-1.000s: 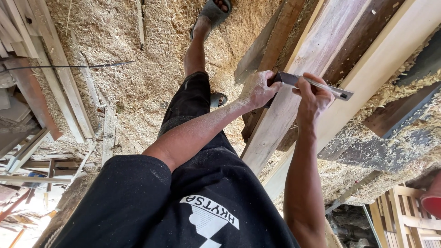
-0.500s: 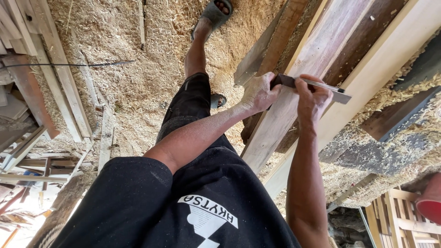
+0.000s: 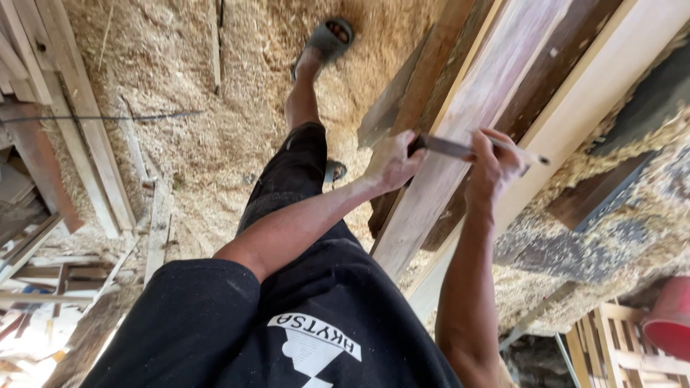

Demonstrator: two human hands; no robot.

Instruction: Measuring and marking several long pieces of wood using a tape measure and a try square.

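**Fingers clamp a metal square on a plank**

Fingers (image 3: 402,147) of the left hand (image 3: 390,164) curl shut around the dark stock of a metal square (image 3: 447,147), at the edge of a long pale plank (image 3: 460,129). Its thin blade lies across the plank's face. On the far side, the right hand (image 3: 493,167) pinches a thin marking tool (image 3: 519,151) against the blade; whether it is a pencil or a scriber, I cannot tell.

From the head camera, the plank runs diagonally among darker boards (image 3: 553,65) and a lighter beam (image 3: 611,79). Sawdust (image 3: 180,86) covers the ground beneath, where a sandalled foot (image 3: 327,37) stands. A red bucket (image 3: 668,320) sits at the lower right, beside a slatted wooden crate (image 3: 611,345).
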